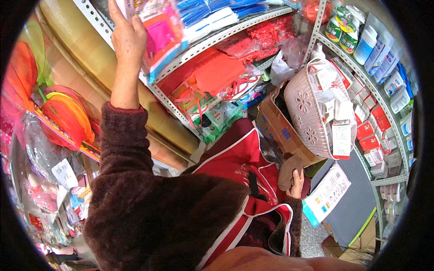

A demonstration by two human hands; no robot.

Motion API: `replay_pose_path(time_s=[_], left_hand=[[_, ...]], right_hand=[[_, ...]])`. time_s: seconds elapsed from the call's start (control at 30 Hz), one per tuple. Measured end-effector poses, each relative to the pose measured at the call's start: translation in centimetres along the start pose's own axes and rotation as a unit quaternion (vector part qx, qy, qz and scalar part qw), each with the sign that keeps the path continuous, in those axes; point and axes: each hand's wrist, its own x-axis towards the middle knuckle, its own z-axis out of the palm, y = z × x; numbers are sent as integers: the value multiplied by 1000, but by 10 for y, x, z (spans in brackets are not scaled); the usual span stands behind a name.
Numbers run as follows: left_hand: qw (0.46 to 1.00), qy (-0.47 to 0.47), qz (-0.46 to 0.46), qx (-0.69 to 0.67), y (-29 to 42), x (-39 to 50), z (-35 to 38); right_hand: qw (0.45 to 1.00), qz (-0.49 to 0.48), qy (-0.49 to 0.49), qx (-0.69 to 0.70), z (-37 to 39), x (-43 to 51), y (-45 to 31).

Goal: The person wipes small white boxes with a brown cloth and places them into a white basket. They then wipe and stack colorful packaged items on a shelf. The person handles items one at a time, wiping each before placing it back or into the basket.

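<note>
High on the left, my left hand [126, 42] grips the edge of a plastic packet [159, 42] with pink and orange contents and a printed top. The packet is slightly blurred and hangs before a metal shelf [200, 40] stacked with blue and white plastic-wrapped goods [212, 15]. My right hand [297, 184], low at my front, holds a folded brown cloth [289, 172]. Beside that hand, a similar flat packet [327, 194] with a blue edge lies tilted against a dark grey board [356, 189].
A pale woven plastic basket [298, 108] of small boxes rests on an open cardboard box [281, 132]. Red bags [217, 76] fill the lower shelf. Bottles [365, 44] and small red-white boxes [369, 135] line shelves at right. Large tan rolls [78, 44] and colourful nets [64, 118] stand left.
</note>
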Motion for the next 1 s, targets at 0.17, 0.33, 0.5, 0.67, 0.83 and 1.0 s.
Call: replay_pose_path(time_s=[0.17,0.33,0.5,0.67,0.83,1.0], left_hand=[[971,-96,-32,215,-15,27,24],[960,-103,-2,260,-41,41,39],[962,-114,5,249,-66,77,55],[926,-252,-121,255,-102,109,92],[826,-390,-181,366,-132,102,109],[915,-203,-190,293,-144,77,120]], right_hand=[[1000,17,-18,8,-15,0,5],[999,28,-25,-26,-28,-1,11],[998,49,-9,-28,-31,0,13],[999,22,-25,-15,-29,2,14],[998,36,-8,-42,-34,1,15],[999,25,-3,-44,-33,1,14]])
